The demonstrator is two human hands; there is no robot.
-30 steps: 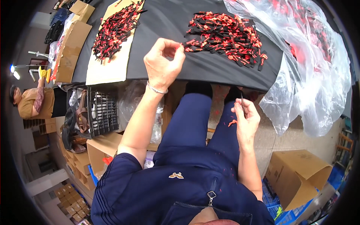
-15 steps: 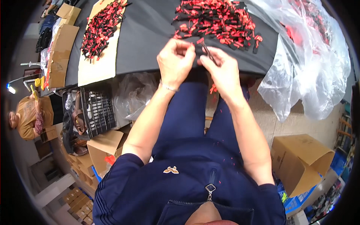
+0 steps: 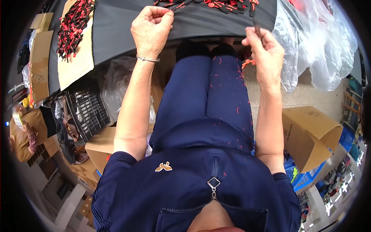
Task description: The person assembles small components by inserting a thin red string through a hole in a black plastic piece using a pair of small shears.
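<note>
Left hand (image 3: 151, 33): the tips of thumb and index are pressed together near the table's near edge; whether a piece is pinched there cannot be told, as any bit at the tips is too small.
Right hand (image 3: 267, 50): a slender dark tool (image 3: 257, 29) is gripped between thumb and fingers, its upper end directed far and slightly left; its tip is blurred.
Hand to hand: a wide gap is left between the two; the tool is held right of, and a little nearer than, the left fingertips.
Pile of black-and-red pieces (image 3: 228, 5): it is found far and right of the left fingertips, its left end just beside them; it is spread left to right and cut off by the upper picture edge.
End piece (image 3: 252, 8): at the pile's right end, its long axis is laid near to far, roughly in line with the tool.
Nearer hand: the pile's left end is neared by the left, the end piece by the right.
Red strands (image 3: 248, 63): seen hanging just left of the right hand.
Second pile (image 3: 75, 27): carried on cardboard (image 3: 77, 71) at the table's left, well apart from both hands.
</note>
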